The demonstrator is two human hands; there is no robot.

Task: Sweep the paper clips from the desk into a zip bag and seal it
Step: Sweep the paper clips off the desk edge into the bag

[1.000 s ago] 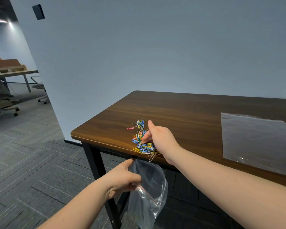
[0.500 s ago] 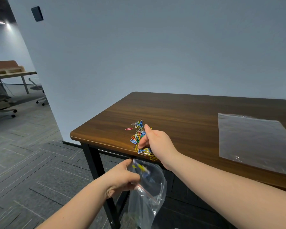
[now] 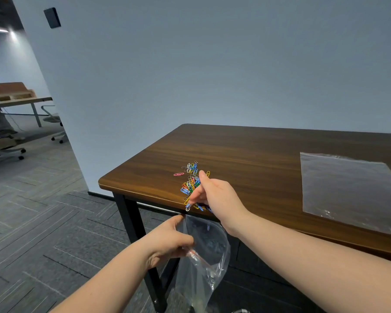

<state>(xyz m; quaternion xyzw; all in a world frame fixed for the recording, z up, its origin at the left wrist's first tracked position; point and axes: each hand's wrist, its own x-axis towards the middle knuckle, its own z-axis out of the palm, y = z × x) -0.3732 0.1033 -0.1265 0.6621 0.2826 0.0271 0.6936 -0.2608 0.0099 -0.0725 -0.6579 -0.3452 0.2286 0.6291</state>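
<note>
A heap of coloured paper clips (image 3: 190,182) lies near the front left edge of the dark wooden desk (image 3: 257,159). A single pink clip (image 3: 178,174) rests a little left of the heap. My right hand (image 3: 215,195) lies on the desk edge against the heap, thumb up and fingers curled over a few clips at the rim. Below the edge, my left hand (image 3: 169,241) grips the rim of a clear zip bag (image 3: 203,256) and holds its mouth wide under the clips. A clip is visible inside the bag.
A second clear zip bag (image 3: 348,190) lies flat on the right part of the desk. The desk's black leg (image 3: 133,224) stands just left of the held bag. Grey wall behind; office chairs (image 3: 0,136) and another desk far left on carpet.
My right hand has dragged clips toward the desk edge, and some have dropped off into the bag. The heap at the edge is thinner. My left hand keeps the bag under the edge.
</note>
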